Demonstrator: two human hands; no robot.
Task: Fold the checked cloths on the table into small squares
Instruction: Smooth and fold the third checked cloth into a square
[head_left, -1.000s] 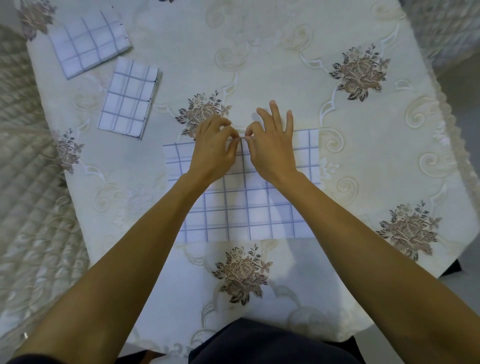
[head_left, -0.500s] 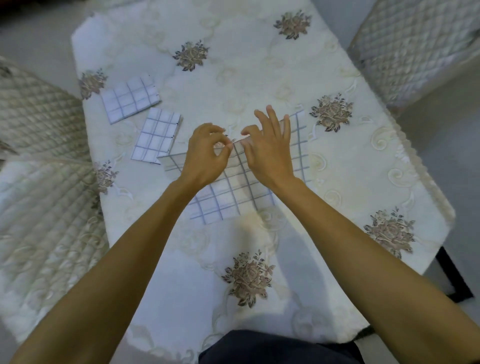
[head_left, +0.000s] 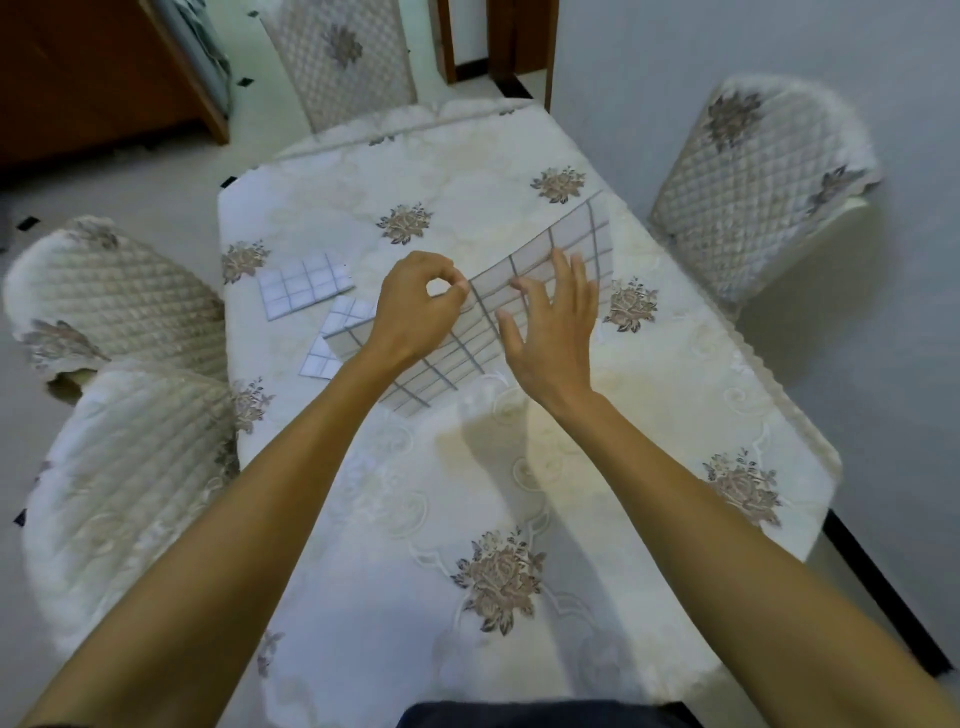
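Aloft, left hand (head_left: 415, 309) pinches checked cloth (head_left: 569, 234)

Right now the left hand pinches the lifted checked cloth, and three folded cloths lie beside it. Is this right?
No. The head view shows two, not three: the far folded cloth and the near folded cloth. The left hand does pinch the lifted checked cloth.

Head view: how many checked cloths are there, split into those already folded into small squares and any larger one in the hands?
Small folded white checked cloths with grey lines: 2
Larger white checked cloth, lifted, pinched by the left hand: 1
Total: 3
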